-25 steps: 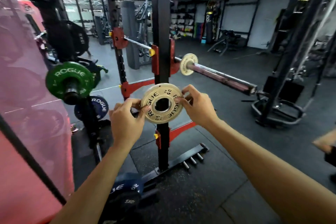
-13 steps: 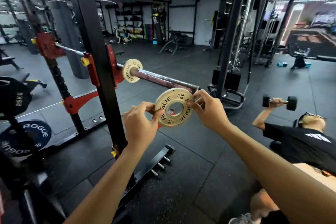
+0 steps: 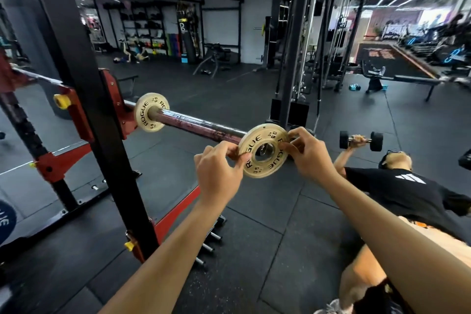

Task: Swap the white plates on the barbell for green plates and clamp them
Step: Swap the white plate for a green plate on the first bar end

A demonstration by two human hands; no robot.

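Note:
A small off-white ROGUE plate (image 3: 265,139) is held upright at the free end of the barbell sleeve (image 3: 201,127), its hole lined up with the sleeve tip. My left hand (image 3: 216,173) pinches its left rim and my right hand (image 3: 309,155) pinches its right rim. A second white plate (image 3: 145,117) sits on the sleeve, pushed against the collar next to the rack. No green plate or clamp is in view.
The black rack upright (image 3: 84,99) with red J-hook (image 3: 76,115) stands at left. A blue ROGUE plate (image 3: 6,222) shows at the left edge. A person (image 3: 407,191) lies at right lifting a dumbbell (image 3: 360,141). Storage pegs (image 3: 209,245) stick out low on the rack.
The view has swung right, away from the green plate on the storage post. Both hands have carried the white plate from in front of the upright to the end of the barbell sleeve.

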